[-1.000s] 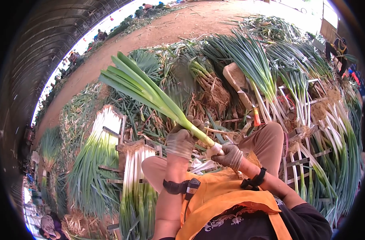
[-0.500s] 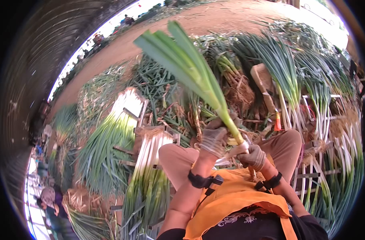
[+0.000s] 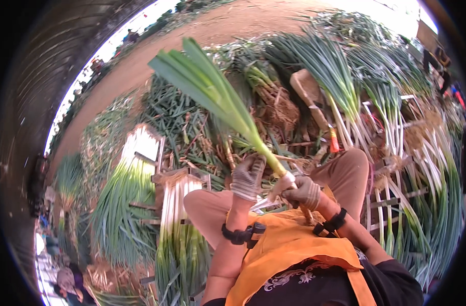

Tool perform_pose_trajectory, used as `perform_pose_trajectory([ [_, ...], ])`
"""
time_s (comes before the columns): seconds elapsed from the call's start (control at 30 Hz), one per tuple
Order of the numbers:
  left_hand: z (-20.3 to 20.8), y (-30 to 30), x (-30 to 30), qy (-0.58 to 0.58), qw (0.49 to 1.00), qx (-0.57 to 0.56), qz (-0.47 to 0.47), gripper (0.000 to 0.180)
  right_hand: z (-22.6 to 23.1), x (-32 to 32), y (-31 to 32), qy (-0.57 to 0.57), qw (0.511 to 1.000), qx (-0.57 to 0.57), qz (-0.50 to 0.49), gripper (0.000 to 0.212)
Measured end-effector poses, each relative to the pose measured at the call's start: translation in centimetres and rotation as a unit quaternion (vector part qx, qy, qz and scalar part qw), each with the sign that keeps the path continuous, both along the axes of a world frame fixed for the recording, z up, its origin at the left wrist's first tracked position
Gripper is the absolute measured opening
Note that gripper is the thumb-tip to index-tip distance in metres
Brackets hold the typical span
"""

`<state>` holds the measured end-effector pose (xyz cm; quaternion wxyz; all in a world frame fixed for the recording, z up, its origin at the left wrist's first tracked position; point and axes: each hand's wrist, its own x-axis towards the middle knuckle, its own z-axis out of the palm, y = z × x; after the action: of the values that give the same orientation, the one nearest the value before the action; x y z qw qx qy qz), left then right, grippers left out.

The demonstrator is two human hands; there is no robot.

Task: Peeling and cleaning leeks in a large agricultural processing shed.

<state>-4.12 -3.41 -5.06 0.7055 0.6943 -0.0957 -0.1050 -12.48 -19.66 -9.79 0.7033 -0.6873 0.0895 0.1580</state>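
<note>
A thick leek (image 3: 220, 104) slants across my lap, its fan of broad green leaves pointing up and to the left. My right hand (image 3: 305, 194), in a grey knit glove, is closed round its pale lower end. Loose whitish outer skin (image 3: 279, 189) bunches there, and the brown root end (image 3: 309, 215) pokes out below that hand. My left hand (image 3: 248, 178), gloved alike, is just left of the stalk with its fingers curled in. What those fingers hold, if anything, is hidden.
Trimmed leeks (image 3: 174, 209) are stacked in racks to the left, with more leek bundles (image 3: 340, 94) at the right. A rooty bunch (image 3: 279, 104) and a tan curved piece (image 3: 310, 94) with an orange end lie ahead. Leaf scraps (image 3: 179, 120) cover the ground. Another person (image 3: 72, 283) is at lower left.
My left hand, which was against the stalk, is now slightly to its left. The view has shifted, so the scene sits further left. My right hand still grips the leek's lower end.
</note>
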Motion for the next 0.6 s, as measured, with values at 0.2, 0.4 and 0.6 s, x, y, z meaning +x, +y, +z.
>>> perform_pose_trajectory([
  [0.2,1.2,-0.5,0.3,0.034,0.997,0.075,-0.007,0.015,-0.3,-0.1,-1.2,-0.02,0.995,0.094,0.038,0.024],
  [0.4,-5.1,-1.3,-0.2,-0.193,0.874,0.419,-0.152,0.017,-1.8,-1.0,-2.9,0.041,0.945,0.315,0.074,0.02],
  [0.6,-4.8,0.8,1.8,0.212,0.958,-0.15,-0.123,0.032,1.1,-0.9,-2.1,0.025,0.987,0.067,0.145,0.019],
])
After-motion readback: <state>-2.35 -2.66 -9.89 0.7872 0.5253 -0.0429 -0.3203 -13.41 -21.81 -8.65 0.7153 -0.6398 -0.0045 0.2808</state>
